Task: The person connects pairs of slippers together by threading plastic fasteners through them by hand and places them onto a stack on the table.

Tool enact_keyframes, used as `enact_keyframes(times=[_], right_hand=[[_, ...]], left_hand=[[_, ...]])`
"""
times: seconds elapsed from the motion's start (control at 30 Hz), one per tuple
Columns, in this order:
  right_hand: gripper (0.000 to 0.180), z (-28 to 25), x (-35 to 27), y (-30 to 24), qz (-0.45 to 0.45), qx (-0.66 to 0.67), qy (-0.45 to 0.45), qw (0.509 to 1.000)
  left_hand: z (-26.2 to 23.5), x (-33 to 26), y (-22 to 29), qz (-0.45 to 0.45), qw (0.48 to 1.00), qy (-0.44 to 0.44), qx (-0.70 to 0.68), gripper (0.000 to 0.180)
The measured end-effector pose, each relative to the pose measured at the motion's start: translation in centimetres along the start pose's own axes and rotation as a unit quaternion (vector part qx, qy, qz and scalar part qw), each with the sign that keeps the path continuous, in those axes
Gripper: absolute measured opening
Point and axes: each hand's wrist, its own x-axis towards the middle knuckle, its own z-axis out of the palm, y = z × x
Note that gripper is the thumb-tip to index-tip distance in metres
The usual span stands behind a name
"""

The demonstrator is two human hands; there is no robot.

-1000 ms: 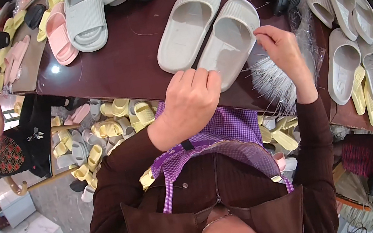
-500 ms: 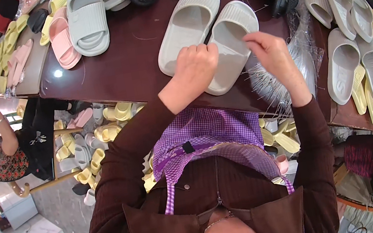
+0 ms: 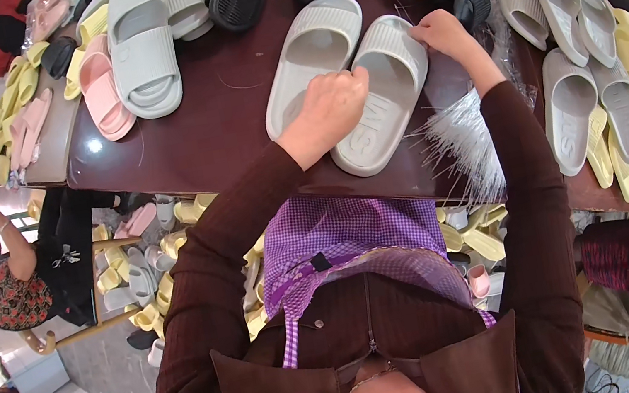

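Between slipper [image 3: 382, 113] and table edge [image 3: 406, 183], room is scant.

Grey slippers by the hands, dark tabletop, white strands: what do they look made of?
Grey slippers: probably moulded foam or soft plastic, matte; their ribbing looks moulded in and no stitching shows. Dark tabletop: glossy, perhaps varnished wood or laminate, since it mirrors light. White strands: likely thin plastic, slightly shiny, fanning out stiffly.
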Motion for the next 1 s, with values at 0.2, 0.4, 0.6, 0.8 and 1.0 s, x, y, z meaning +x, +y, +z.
enact_keyframes(times=[0.2,0.4,0.6,0.8,1.0], right_hand=[[0.037,2.2,2.7,0.1,-0.017,-0.11,0.046,0.993],[0.024,2.0,3.1,-0.5,-0.008,0.002,0.013,1.0],[0.016,0.8,3.7,-1.7,-0.014,0.204,0.057,0.977],[0.009,2.1,4.5,-5.9,-0.177,0.157,0.062,0.97],[0.01,4.5,8.0,-6.7,-0.257,0.204,0.023,0.944]], left_hand=[[0.3,0.1,-0.2,0.003,0.999,0.015,-0.043,0.007],[0.2,0.4,-2.0,0.02,0.998,0.013,-0.059,0.006],[0.0,1.3,-5.2,0.119,0.986,0.038,-0.112,0.004],[0.4,1.4,-5.8,0.13,0.977,0.032,-0.166,0.006],[0.7,1.1,-6.0,0.103,0.971,0.04,-0.214,0.005]])
